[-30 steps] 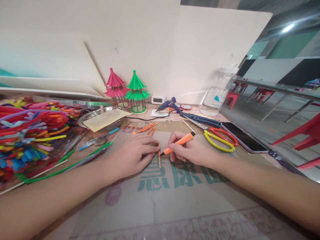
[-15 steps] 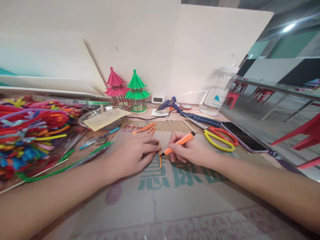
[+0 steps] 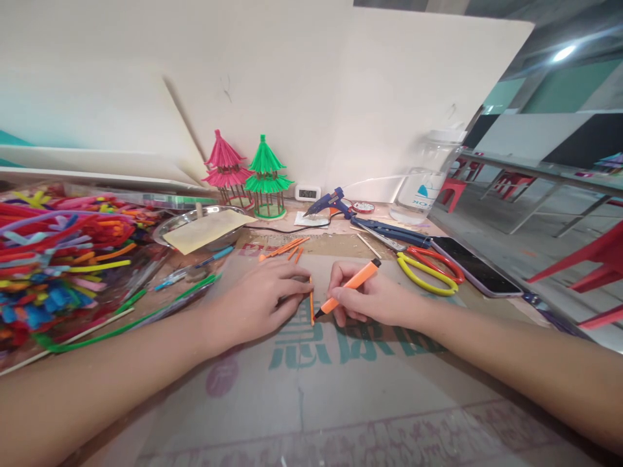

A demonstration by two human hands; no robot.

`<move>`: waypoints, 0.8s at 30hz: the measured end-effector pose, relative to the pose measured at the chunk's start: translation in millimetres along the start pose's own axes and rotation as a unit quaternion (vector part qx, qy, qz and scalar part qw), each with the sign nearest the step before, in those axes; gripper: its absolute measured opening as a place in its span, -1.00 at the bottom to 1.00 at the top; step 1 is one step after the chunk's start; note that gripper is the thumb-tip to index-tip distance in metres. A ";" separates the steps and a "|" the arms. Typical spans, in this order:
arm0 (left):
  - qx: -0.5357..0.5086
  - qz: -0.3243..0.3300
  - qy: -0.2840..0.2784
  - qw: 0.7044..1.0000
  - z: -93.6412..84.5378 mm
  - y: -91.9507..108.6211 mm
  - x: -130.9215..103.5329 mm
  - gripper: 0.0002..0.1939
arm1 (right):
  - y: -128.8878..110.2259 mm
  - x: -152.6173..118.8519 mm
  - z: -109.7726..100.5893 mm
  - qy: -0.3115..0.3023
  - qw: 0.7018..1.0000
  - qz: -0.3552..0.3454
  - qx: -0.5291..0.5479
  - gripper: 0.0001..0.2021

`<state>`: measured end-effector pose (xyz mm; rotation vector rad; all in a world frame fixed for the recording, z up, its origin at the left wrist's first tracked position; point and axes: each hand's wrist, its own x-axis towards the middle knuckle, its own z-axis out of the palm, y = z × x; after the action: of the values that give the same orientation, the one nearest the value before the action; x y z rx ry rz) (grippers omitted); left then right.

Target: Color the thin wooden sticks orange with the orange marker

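An orange marker [image 3: 357, 277] is held in my right hand [image 3: 363, 295], its dark tip at the lower end of a thin orange stick [image 3: 312, 305]. The stick lies upright in view on a grey printed sheet [image 3: 233, 408]. Fingertips of my left hand [image 3: 265, 295] press the stick's upper part against the sheet. Several more orange sticks [image 3: 285, 247] lie just beyond my left hand.
Colourful pipe cleaners [image 3: 63, 259] heap at the left, beside a metal dish [image 3: 165, 227] under yellow paper. Behind stand pink [image 3: 224, 162] and green [image 3: 265, 172] pagodas, a glue gun [image 3: 331, 203] and a bottle [image 3: 423, 181]. Scissors [image 3: 428, 275] and a phone [image 3: 477, 266] lie right.
My right hand has moved the marker's tip down along the stick, from near its middle to its lower end. My left hand has stayed in place.
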<state>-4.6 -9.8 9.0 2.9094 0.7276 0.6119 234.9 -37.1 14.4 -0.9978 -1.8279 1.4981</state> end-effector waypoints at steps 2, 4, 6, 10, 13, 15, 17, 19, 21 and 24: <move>0.003 -0.005 -0.004 1.000 -0.8 0.9 0.3 -0.68 | -1.0 -0.5 0.0 -0.002 1.000 0.001 0.005 -0.86; 0.007 -0.007 -0.004 1.000 -1.5 1.7 0.8 -0.69 | -1.1 -0.6 0.2 0.002 1.000 -0.003 0.009 -0.87; 0.008 -0.008 -0.005 1.000 -2.0 2.3 1.3 -0.69 | -0.3 -0.4 0.2 -0.004 1.000 -0.006 0.014 -0.87; 0.006 -0.008 -0.009 1.000 -2.1 2.3 1.9 -0.69 | 1.8 -0.4 0.2 -0.026 1.000 -0.006 0.016 -0.86; 0.004 -0.008 -0.010 1.000 -1.9 2.0 2.2 -0.69 | 1.7 -1.8 0.9 -0.017 1.000 -0.013 0.015 -0.88; 0.001 -0.009 -0.012 1.000 -1.8 1.9 2.4 -0.68 | 0.9 -3.0 1.6 -0.026 1.000 -0.012 0.010 -0.89; -0.002 -0.009 -0.016 1.000 -1.6 1.7 2.4 -0.69 | 0.3 -3.5 2.0 -0.037 0.999 -0.008 0.003 -0.89; -0.002 -0.009 -0.015 1.000 -1.2 1.6 2.1 -0.69 | 0.7 -2.4 1.8 -0.028 1.000 -0.011 0.003 -0.89; 0.000 -0.007 -0.010 1.000 -0.9 1.6 1.6 -0.69 | 2.0 0.1 0.9 -0.004 1.000 -0.018 0.011 -0.88; 0.006 -0.006 -0.007 1.000 -0.8 2.2 1.2 -0.70 | 3.9 4.2 -0.7 0.051 0.998 -0.020 0.012 -0.86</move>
<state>-2.9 -11.1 10.5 2.9146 0.7501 0.5869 233.7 -32.9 10.6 -1.0018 -1.7443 1.4165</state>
